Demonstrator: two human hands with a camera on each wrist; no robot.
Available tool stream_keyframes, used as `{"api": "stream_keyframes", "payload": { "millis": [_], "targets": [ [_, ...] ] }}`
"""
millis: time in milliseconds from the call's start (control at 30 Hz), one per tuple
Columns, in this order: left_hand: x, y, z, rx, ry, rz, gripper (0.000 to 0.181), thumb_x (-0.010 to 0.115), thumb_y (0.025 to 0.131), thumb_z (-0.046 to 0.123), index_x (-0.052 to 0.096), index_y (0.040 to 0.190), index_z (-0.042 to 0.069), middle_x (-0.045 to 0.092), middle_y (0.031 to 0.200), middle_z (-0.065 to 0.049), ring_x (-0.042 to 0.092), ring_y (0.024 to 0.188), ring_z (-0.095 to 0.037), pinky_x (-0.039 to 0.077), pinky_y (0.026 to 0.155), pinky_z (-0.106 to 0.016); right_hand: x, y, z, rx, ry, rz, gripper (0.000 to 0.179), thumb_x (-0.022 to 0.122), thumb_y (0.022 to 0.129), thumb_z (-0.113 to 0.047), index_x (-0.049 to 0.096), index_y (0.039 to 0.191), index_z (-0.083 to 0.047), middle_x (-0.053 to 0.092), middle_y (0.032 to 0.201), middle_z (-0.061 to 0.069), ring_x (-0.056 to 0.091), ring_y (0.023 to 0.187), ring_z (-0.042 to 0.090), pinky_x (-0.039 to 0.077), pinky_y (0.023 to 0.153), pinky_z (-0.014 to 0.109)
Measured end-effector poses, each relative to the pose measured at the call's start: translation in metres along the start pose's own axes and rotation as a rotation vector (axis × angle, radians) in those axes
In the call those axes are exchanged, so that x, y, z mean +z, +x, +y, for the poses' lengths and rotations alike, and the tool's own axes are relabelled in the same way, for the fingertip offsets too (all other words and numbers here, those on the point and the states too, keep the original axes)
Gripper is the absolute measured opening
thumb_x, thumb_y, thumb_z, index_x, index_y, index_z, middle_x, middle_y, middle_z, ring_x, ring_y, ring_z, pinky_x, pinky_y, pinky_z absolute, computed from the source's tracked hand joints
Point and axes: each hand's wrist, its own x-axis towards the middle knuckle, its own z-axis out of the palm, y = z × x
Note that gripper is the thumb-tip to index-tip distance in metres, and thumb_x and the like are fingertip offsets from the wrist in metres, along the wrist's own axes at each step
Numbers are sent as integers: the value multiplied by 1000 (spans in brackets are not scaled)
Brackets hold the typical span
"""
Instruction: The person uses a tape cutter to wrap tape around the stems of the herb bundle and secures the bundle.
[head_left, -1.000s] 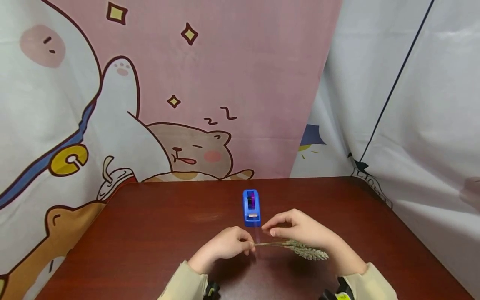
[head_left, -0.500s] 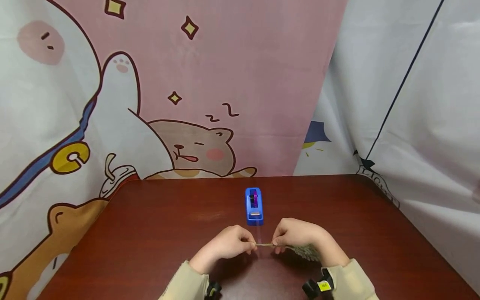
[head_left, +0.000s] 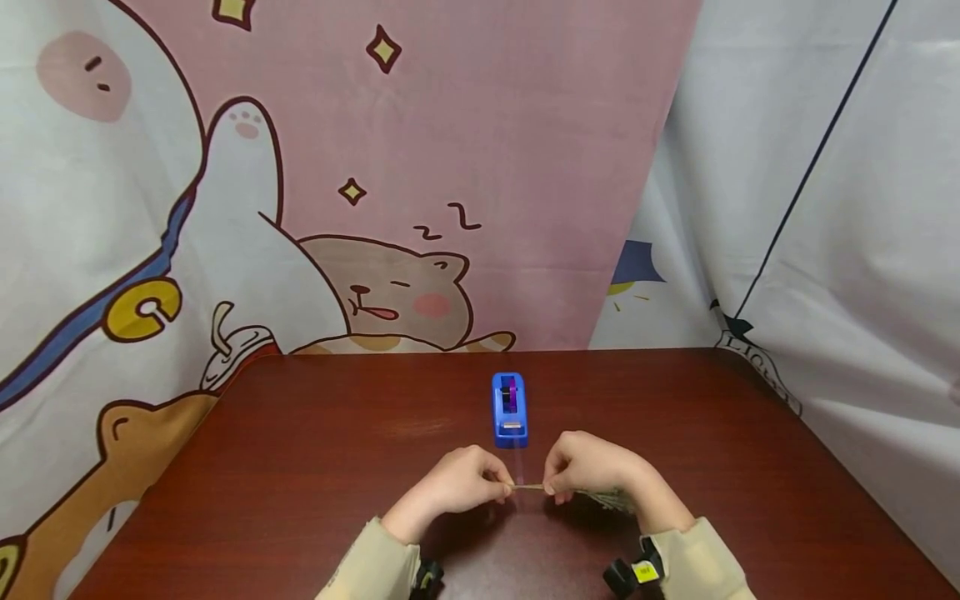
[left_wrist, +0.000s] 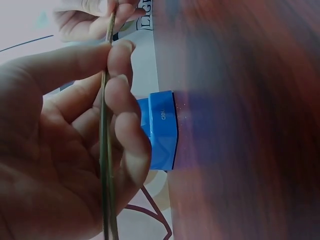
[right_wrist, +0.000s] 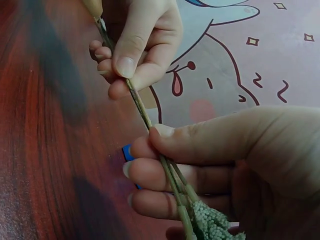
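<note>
Thin plant stems (head_left: 529, 487) with pale green, grainy flower heads (right_wrist: 212, 220) stretch level between both hands above the table. My left hand (head_left: 467, 482) pinches them between thumb and fingers, and the stem ends run back past its palm in the left wrist view. My right hand (head_left: 592, 467) pinches the same stems closer to the flower heads, which it partly hides in the head view. Just beyond the hands stands a blue tape dispenser (head_left: 510, 412) with a purple roll. A faint strip of clear tape (head_left: 518, 467) runs from its front edge toward the stems.
The reddish-brown table (head_left: 337, 467) reaches back to a pink and white cartoon curtain (head_left: 540, 167). A white curtain (head_left: 825, 250) hangs along the right side. Dark wrist cameras sit at both sleeves.
My right hand, loosely spread above the flower heads a second ago, has come down and left and now pinches the stems. My left hand keeps its pinch. The view has shifted slightly.
</note>
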Motion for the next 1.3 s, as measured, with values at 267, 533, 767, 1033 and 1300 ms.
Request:
{"api": "stream_keyframes", "payload": {
  "millis": [267, 533, 767, 1033, 1300],
  "targets": [
    [1, 2, -4, -62, -59, -4, 5, 76, 80, 14, 76, 75, 13, 66, 59, 7, 58, 51, -7, 42, 51, -23, 3, 1, -1, 2, -66, 56, 15, 74, 76, -4, 70, 65, -12, 61, 58, -7, 53, 55, 6, 44, 51, 25],
    [1, 1, -3, -122, -117, -13, 10, 71, 84, 17, 76, 76, 14, 66, 59, 0, 61, 48, -16, 39, 42, -24, 3, 2, -4, 27, -101, 81, 17, 76, 74, -6, 67, 62, -15, 59, 58, -10, 48, 54, 4, 40, 50, 24],
    [-2, -2, -2, -145, -146, -40, 20, 61, 93, 13, 74, 79, 8, 67, 65, -1, 55, 45, -12, 42, 40, -24, 8, 2, -5, 41, -198, 128, 22, 78, 71, -9, 62, 60, -19, 53, 57, -12, 44, 54, 6, 37, 48, 26],
    [-3, -2, -7, -72, -78, -70, 20, 60, 92, 9, 74, 77, 7, 62, 59, 1, 46, 46, -4, 37, 45, -20, 9, 4, -6, 22, -214, 132, 22, 78, 73, -9, 62, 62, -19, 52, 59, -13, 43, 55, 4, 36, 49, 26],
    [-6, -2, -5, -13, -39, -45, 16, 64, 90, 10, 75, 79, 7, 63, 60, 3, 47, 49, -2, 39, 48, -21, 7, 3, -5, 7, -131, 95, 10, 75, 80, -9, 71, 71, -13, 58, 61, -10, 47, 55, 4, 41, 51, 25]
  ]
}}
